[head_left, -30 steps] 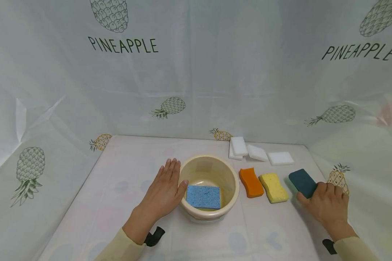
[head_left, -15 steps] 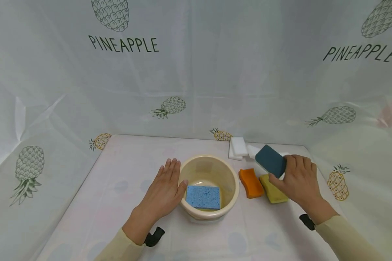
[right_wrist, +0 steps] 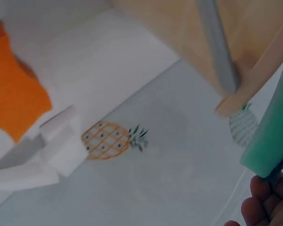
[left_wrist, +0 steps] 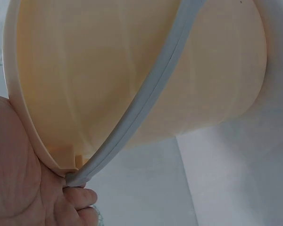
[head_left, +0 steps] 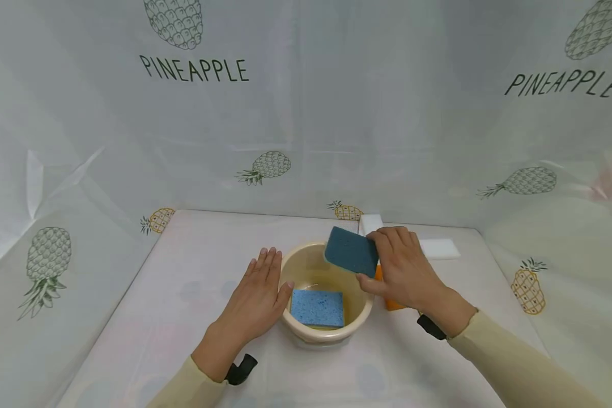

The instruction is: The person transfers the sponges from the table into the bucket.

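Note:
My right hand [head_left: 407, 271] pinches a scouring sponge [head_left: 351, 252] by its right end, fingers on one side and thumb below. It hangs over the right part of a cream bucket [head_left: 320, 336]. The right wrist view shows the sponge's green foam side [right_wrist: 272, 129] with its dark scouring layer beneath. Inside the bucket lies a flat blue sponge [head_left: 317, 309]. My left hand [head_left: 252, 300] rests with straight fingers against the bucket's left rim. In the left wrist view it touches the rim beside the end of the grey handle [left_wrist: 132, 122].
An orange sponge [right_wrist: 16, 89] lies right of the bucket, mostly hidden by my right hand in the head view. White foam blocks [head_left: 438, 249] lie along the table's back edge. A pineapple-printed sheet [head_left: 306, 124] hangs behind the table [head_left: 209, 232].
The right hand has lifted the scouring sponge from the table's right side and carried it left to above the bucket. The left hand has stayed put.

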`<action>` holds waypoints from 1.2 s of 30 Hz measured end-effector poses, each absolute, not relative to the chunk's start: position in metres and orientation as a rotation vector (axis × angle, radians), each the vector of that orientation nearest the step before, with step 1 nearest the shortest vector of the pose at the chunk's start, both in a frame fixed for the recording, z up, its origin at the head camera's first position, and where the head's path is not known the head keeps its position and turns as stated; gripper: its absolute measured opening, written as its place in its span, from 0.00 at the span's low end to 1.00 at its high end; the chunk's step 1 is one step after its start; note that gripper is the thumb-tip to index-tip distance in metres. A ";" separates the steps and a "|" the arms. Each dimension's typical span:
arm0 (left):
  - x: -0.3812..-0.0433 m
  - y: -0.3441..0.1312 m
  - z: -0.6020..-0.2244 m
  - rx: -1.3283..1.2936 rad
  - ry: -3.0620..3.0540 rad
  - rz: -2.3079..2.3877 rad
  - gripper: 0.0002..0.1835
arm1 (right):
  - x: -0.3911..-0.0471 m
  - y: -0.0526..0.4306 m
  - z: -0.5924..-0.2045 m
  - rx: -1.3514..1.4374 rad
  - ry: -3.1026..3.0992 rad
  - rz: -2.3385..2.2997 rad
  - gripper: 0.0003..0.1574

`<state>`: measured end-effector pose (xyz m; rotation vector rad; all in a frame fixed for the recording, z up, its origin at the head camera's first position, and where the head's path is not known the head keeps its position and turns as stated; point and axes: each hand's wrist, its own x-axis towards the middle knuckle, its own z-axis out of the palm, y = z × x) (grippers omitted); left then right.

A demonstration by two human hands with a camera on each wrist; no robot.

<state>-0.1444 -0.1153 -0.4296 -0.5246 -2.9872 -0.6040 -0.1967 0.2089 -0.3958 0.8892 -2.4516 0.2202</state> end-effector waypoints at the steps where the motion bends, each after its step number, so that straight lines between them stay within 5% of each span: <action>1: -0.145 -0.116 -0.429 -0.522 -2.996 -0.601 0.39 | -0.196 0.203 -0.395 0.910 -2.463 0.224 0.46; 36: -0.146 -0.115 -0.432 -0.509 -3.014 -0.591 0.39 | -0.202 0.163 -0.406 1.121 -2.681 0.003 0.50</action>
